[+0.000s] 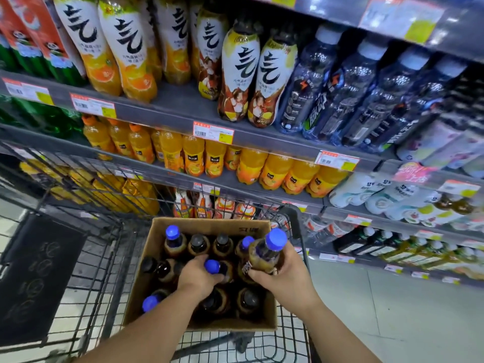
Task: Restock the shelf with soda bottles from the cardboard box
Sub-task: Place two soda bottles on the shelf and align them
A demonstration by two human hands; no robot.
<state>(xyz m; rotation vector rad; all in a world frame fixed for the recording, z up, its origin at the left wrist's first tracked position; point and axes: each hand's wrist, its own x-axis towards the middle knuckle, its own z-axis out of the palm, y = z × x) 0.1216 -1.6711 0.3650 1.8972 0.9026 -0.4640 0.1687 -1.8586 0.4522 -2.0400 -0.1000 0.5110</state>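
Note:
An open cardboard box point(207, 224) stands in a wire shopping cart and holds several brown soda bottles, some with blue caps, some with black caps. My right hand point(285, 275) grips one blue-capped bottle point(265, 251), lifted above the box's right side. My left hand point(200, 275) is down in the middle of the box, fingers closed around the neck of another blue-capped bottle point(212, 266) that still stands among the others. The grey shelf point(172, 111) rises just behind the cart.
The black wire cart point(104, 247) surrounds the box, its tall mesh end toward the shelves. Shelf rows carry white-labelled drinks point(123, 48), dark sports bottles point(348, 90), orange juice bottles point(277, 171) and white bottles point(372, 197). Grey floor point(387, 318) lies to the right.

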